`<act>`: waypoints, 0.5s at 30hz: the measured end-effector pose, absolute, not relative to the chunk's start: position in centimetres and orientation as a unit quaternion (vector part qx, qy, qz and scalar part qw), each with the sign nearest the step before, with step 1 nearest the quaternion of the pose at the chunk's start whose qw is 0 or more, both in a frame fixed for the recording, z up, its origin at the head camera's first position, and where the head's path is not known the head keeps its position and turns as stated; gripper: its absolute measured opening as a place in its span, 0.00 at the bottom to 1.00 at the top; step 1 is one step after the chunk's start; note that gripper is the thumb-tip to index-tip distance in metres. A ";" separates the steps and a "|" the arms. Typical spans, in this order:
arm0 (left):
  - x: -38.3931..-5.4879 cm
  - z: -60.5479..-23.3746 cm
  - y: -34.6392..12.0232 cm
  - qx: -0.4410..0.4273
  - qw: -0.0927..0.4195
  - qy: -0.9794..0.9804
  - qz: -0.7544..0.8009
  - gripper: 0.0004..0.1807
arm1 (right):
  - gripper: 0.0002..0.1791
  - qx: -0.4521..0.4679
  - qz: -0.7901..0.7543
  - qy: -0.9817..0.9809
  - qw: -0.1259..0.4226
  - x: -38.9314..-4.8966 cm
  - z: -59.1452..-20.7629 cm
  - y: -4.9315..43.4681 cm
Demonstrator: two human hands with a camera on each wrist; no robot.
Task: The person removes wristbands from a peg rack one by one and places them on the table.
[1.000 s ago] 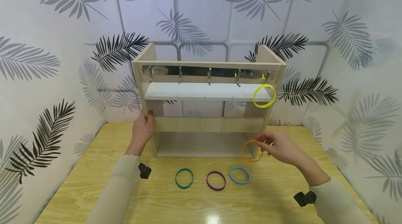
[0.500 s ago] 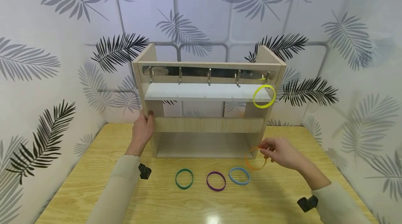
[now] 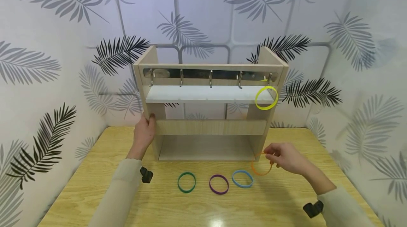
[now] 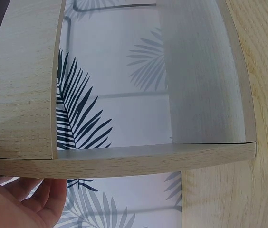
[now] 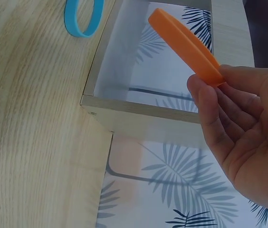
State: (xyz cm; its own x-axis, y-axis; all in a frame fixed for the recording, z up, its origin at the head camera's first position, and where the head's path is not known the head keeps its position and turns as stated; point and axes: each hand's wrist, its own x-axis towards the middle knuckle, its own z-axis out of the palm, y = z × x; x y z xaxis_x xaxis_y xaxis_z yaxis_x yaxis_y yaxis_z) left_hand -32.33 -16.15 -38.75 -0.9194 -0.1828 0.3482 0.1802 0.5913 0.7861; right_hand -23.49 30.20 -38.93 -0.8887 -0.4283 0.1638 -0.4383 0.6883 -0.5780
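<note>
My right hand (image 3: 284, 158) pinches an orange wristband (image 3: 261, 168) just above the wooden table (image 3: 95, 191), in front of the shelf's right foot. The right wrist view shows the orange wristband (image 5: 184, 46) clamped between thumb and fingers (image 5: 215, 114). My left hand (image 3: 144, 131) grips the left side panel of the wooden shelf unit (image 3: 210, 126); its palm (image 4: 15, 204) shows in the left wrist view under the shelf edge (image 4: 124, 161). A yellow wristband (image 3: 266, 97) hangs from the rightmost hook. Green (image 3: 186, 182), purple (image 3: 218, 184) and blue (image 3: 242, 178) wristbands lie in a row on the table.
A metal rail with several hooks (image 3: 210, 77) runs under the shelf's top board. Leaf-patterned walls (image 3: 47, 78) close in the table at the back and both sides. The blue wristband (image 5: 83, 16) lies beside the shelf's corner in the right wrist view.
My right hand has moved down and slightly right with the orange wristband, closer to the table. The left hand has stayed on the shelf's side.
</note>
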 end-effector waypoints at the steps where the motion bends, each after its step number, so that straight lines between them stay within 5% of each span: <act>1: -32.3 -38.8 -16.2 0.001 0.200 -0.869 -0.453 0.29 | 0.07 0.234 0.317 -0.919 0.006 -23.5 -39.0 30.3; 15: -32.2 -38.6 -16.1 0.000 0.199 -0.870 -0.452 0.30 | 0.07 0.228 0.329 -0.916 -0.010 -23.4 -39.8 30.5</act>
State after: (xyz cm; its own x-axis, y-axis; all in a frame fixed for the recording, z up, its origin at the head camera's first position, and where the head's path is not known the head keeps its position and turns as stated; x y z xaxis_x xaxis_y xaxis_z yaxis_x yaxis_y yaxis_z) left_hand -32.22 -16.09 -38.64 -0.9209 -0.1792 0.3461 0.1804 0.5912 0.7861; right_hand -23.42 30.46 -39.80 -0.8955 -0.4248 0.1328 -0.4122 0.6790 -0.6075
